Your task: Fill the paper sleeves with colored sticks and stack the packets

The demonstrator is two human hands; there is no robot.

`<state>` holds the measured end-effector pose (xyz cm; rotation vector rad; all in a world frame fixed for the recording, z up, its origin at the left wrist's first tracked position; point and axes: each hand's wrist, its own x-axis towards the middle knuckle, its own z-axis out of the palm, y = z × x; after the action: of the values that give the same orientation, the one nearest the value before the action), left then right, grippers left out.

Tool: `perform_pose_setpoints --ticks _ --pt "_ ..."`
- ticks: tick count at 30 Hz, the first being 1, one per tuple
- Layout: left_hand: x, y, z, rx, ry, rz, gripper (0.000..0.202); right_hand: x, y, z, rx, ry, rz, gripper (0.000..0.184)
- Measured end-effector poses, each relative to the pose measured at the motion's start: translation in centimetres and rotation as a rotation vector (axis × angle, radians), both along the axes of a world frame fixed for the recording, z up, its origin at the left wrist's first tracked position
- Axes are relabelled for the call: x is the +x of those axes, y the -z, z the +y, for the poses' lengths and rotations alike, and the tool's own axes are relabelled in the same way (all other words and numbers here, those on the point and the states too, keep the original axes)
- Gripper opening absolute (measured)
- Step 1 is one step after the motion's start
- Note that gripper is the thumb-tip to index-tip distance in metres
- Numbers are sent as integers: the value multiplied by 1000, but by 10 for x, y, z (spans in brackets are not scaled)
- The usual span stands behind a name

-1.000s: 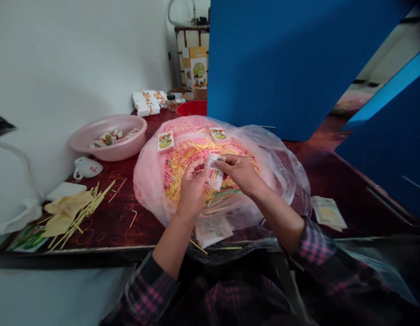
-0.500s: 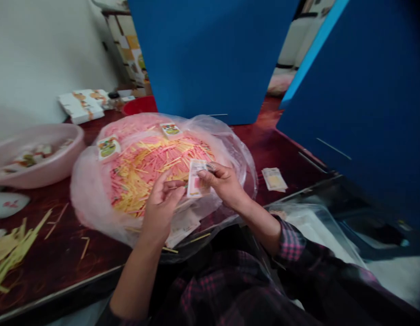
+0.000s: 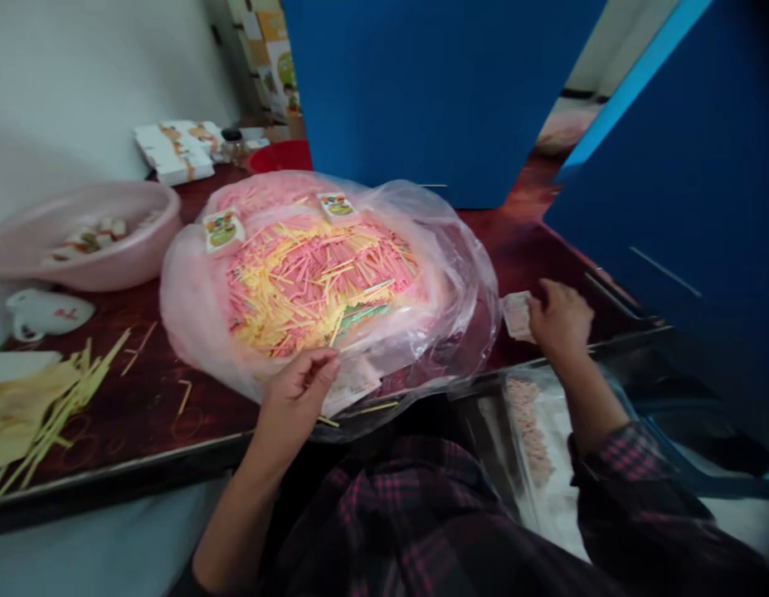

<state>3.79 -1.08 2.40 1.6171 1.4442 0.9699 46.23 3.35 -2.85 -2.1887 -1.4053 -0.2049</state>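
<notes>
Right hand [image 3: 562, 319] — fingers pinching a paper packet [image 3: 517, 315] (small, printed) | left hand [image 3: 297, 400] — fingers loosely curled beside a plastic bag [image 3: 459, 274]

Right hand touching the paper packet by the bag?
Touching. The head view shows the right hand with its fingertips on the right edge of the paper packet, no gap visible between them.

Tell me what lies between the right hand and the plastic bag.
In the head view, a small printed packet lies on the dark red tabletop, touching the right hand and beside the plastic bag.
</notes>
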Motion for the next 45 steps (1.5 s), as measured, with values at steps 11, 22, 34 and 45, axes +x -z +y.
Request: perform_pose_setpoints --ticks 11,22,34,45 --pt "4 31 -13 225 345 785 27 -188 -27 -36 -213 -1225 210 27" --pt "19 57 4 64 183 864 19 -207 -3 -8 -187 -1146 188 23" --pt "15 58 -17 470 137 867 22 -214 -23 -33 -280 -962 222 37" --pt "28 -8 -5 808 -68 557 15 -219 -56 -17 -195 -989 1204 30"
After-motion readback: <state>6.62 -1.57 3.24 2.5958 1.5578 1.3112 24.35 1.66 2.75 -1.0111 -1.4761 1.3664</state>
